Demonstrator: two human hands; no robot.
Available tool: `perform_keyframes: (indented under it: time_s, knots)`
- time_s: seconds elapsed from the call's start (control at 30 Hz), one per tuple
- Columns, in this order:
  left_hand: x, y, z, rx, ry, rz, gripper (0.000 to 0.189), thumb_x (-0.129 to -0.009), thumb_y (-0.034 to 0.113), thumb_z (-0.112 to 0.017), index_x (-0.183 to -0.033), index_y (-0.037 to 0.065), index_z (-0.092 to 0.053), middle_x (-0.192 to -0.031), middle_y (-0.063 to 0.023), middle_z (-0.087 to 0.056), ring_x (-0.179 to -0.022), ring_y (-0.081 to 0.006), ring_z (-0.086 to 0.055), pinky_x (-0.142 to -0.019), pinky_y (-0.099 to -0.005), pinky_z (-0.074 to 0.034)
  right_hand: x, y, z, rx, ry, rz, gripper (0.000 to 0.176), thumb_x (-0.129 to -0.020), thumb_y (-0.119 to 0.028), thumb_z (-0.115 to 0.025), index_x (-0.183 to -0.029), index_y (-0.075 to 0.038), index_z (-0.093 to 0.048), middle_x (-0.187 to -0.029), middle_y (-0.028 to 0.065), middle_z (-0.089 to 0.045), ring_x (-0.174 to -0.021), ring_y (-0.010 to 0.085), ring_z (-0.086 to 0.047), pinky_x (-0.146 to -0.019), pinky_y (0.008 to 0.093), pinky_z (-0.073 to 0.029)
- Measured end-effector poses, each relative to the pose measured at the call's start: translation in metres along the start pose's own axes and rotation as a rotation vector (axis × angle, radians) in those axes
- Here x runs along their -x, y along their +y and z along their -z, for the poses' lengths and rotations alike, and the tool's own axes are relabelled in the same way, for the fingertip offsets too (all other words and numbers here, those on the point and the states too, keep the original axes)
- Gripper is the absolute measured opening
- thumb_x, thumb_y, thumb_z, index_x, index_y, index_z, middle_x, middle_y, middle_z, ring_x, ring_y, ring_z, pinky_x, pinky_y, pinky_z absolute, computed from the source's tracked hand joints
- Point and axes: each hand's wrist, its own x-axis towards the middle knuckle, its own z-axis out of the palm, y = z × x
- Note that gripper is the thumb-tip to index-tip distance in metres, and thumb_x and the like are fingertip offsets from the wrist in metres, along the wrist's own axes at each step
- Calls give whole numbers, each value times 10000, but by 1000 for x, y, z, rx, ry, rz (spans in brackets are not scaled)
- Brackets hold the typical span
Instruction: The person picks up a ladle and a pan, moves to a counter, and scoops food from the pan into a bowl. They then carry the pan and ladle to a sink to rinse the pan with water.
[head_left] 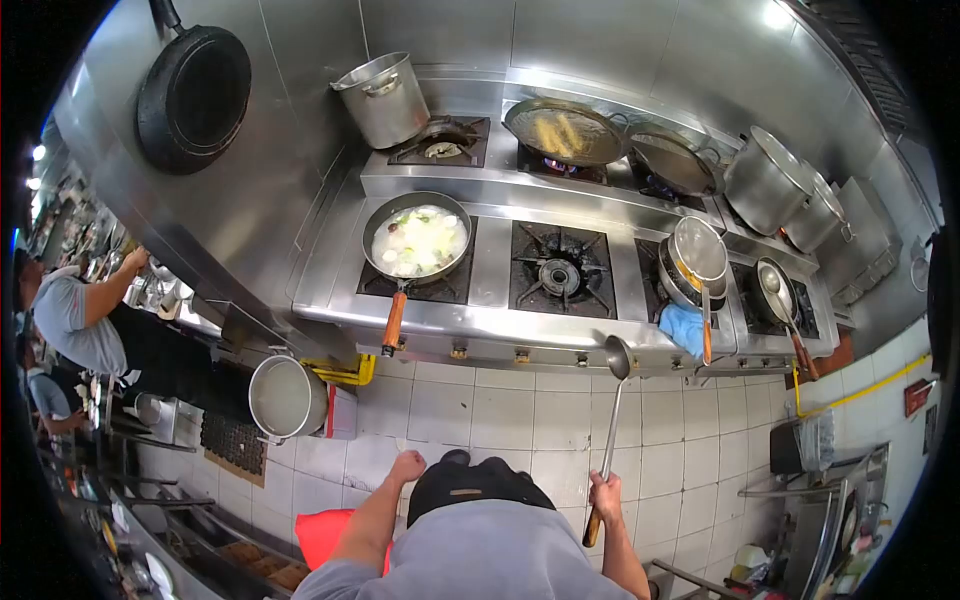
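Note:
My right hand is wrapped around the handle of a long metal ladle, whose bowl points toward the stove. My left hand hangs over the floor at my side, fingers curled in, with nothing visible in it. Ahead of it on the front burner sits a frying pan with a wooden handle, holding a pale, milky food with green and dark bits. To the pan's right is a bare burner. A strainer rests over a pan near a blue cloth.
Behind stand a tall pot, a wok with golden pieces in oil over a flame, another wok and large pots. A ladle lies in a pan at right. A big pot and a co-worker are at left.

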Motion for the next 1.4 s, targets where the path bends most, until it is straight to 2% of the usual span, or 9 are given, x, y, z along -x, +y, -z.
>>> perform_keyframes:
  time_s: [0.3,0.5,0.63,0.7,0.83,0.97,1.23,1.3,1.4]
  knots:
    - [-81,-19,72,-34,21,-83,231,-757,216,-516,-809,42,-659,-888,-201,-651,-878,-364,-616,-809,-419,-493,47,156,-12,115,117,-397,324,-827,-186,-629,-573,-66,-469,-480,40,-447,-397,169,-443,-363,351,-334]
    - [-94,-38,72,-154,-73,-120,255,-748,248,-546,-844,46,-670,-898,-190,-656,-861,-331,-630,-785,-395,-500,117,241,-45,-80,277,-422,193,-802,-123,-591,-731,56,-587,-512,46,-449,-389,141,-385,-359,316,-286]
    - [-91,-65,45,-236,-115,-120,277,-734,259,-561,-870,46,-673,-902,-180,-660,-868,-334,-631,-780,-401,-500,152,151,-76,-159,331,-448,159,-826,-93,-551,-737,39,-561,-519,37,-420,-396,144,-360,-360,313,-264]
    - [-71,-56,47,-210,-245,-105,283,-746,258,-524,-855,55,-687,-934,-199,-651,-911,-350,-624,-827,-411,-498,134,187,-65,-39,204,-376,127,-835,-71,-541,-754,26,-547,-504,43,-408,-390,154,-360,-350,312,-274]
    - [-47,-53,45,-171,-249,-64,285,-734,269,-543,-861,63,-695,-929,-194,-655,-898,-341,-632,-825,-400,-503,100,177,-70,-230,301,-687,131,-835,-63,-555,-746,33,-547,-521,71,-454,-402,175,-424,-357,331,-349]
    - [-43,-65,45,-131,-231,-38,282,-743,268,-545,-866,63,-695,-932,-192,-656,-911,-337,-631,-832,-395,-500,89,112,-65,231,94,-752,242,-840,-185,-631,-655,-40,-572,-554,52,-511,-428,156,-436,-393,308,-340]
    - [-27,-111,20,240,-87,166,242,-717,231,-579,-784,19,-675,-694,-149,-666,-690,-245,-670,-671,-356,-527,10,151,-31,537,-205,-613,257,-749,-141,-629,-541,-6,-561,-475,120,-514,-406,208,-500,-383,360,-366]
    - [-4,-96,22,325,-121,215,234,-729,230,-583,-765,15,-669,-683,-127,-664,-654,-198,-662,-605,-339,-521,-18,176,-18,1082,-568,-76,235,-713,-156,-594,-558,21,-599,-527,167,-571,-461,227,-579,-421,361,-436]
    - [27,-78,14,346,-266,99,273,-786,255,-570,-869,16,-672,-706,-89,-658,-621,-172,-630,-562,-316,-509,-22,145,-16,1064,-413,-296,261,-692,-197,-568,-590,37,-622,-583,188,-606,-517,240,-621,-478,360,-483]
